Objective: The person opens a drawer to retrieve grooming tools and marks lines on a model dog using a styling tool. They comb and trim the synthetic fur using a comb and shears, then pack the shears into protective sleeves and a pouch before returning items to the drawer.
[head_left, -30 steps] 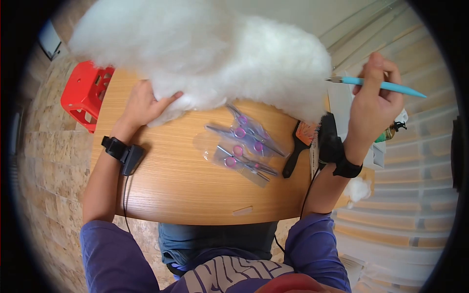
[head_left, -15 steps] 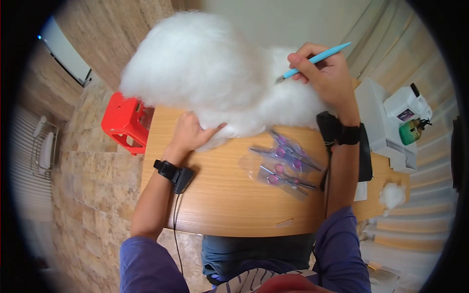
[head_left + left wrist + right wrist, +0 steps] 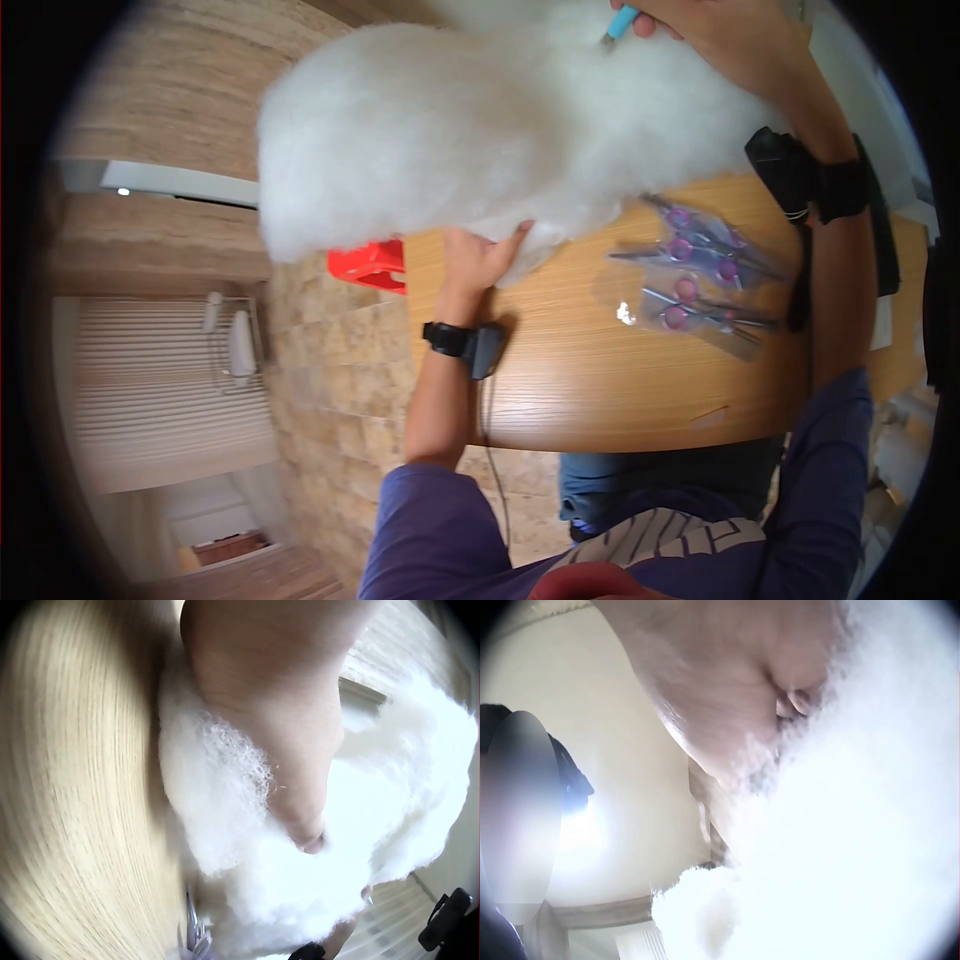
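The white fluff (image 3: 400, 130), upper centre, was pinned by the left hand (image 3: 478, 258); the blue pen (image 3: 622, 22) was pinched in the right (image 3: 735, 45). Soft, light, easily torn, it seemed best held broadly.

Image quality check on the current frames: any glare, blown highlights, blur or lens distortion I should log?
Head: fisheye curvature with black corners; small glare on the plastic packaging. Left wrist: white fluff partly overexposed, corners dark. Right wrist: fluff mostly blown out, bright flare at left, hand soft.
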A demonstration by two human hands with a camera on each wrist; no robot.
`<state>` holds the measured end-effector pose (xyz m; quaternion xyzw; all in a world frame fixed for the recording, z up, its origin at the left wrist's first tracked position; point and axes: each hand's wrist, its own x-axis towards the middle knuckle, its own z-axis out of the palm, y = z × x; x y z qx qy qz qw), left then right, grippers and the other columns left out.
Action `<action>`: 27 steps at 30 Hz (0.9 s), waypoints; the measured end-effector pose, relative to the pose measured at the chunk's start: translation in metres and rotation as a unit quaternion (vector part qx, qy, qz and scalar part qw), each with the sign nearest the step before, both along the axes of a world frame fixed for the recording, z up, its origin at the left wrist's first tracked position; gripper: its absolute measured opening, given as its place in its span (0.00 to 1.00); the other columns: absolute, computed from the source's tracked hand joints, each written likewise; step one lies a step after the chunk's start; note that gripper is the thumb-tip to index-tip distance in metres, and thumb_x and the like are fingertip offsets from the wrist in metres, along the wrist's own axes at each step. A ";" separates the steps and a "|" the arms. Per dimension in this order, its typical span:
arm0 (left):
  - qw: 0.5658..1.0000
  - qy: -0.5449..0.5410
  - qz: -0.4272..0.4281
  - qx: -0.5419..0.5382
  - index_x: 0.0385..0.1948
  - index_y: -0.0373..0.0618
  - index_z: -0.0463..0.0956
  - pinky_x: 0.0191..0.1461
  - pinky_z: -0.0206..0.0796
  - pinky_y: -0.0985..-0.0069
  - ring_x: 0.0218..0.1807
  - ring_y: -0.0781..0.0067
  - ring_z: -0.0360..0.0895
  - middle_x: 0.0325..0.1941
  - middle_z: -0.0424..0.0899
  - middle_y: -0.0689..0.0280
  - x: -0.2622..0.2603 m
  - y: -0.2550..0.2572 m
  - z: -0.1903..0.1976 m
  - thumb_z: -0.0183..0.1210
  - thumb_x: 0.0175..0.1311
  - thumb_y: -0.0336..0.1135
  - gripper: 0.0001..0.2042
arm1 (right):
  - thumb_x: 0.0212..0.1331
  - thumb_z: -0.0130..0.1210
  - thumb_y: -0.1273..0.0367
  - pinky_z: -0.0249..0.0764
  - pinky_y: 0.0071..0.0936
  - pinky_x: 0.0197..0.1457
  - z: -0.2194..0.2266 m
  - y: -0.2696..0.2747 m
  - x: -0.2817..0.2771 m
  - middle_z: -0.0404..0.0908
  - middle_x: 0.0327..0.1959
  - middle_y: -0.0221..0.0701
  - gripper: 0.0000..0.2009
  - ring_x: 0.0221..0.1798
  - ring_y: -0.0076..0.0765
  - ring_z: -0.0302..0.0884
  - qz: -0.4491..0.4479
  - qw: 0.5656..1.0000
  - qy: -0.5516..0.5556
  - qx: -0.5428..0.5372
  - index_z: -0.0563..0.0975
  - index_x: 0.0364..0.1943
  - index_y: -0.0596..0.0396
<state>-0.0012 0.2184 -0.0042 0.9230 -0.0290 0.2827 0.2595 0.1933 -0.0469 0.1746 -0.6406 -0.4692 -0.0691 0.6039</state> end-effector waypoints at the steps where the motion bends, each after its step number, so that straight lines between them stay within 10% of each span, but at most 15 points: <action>1: 1.000 0.000 0.003 -0.007 0.43 0.38 0.85 0.52 0.75 0.62 0.46 0.45 0.85 0.43 0.89 0.51 -0.001 0.000 -0.002 0.72 0.56 0.37 0.16 | 0.70 0.61 0.61 0.67 0.16 0.29 0.013 -0.002 -0.011 0.78 0.21 0.23 0.15 0.24 0.14 0.75 0.004 0.997 0.016 -0.074 0.79 0.27 0.54; 27: 0.999 0.024 0.040 0.008 0.40 0.41 0.86 0.37 0.74 0.68 0.29 0.52 0.81 0.32 0.88 0.54 -0.004 0.004 -0.008 0.73 0.56 0.39 0.15 | 0.66 0.66 0.63 0.64 0.15 0.25 0.000 -0.010 -0.005 0.77 0.17 0.22 0.14 0.22 0.15 0.75 0.075 0.987 -0.027 -0.141 0.81 0.25 0.55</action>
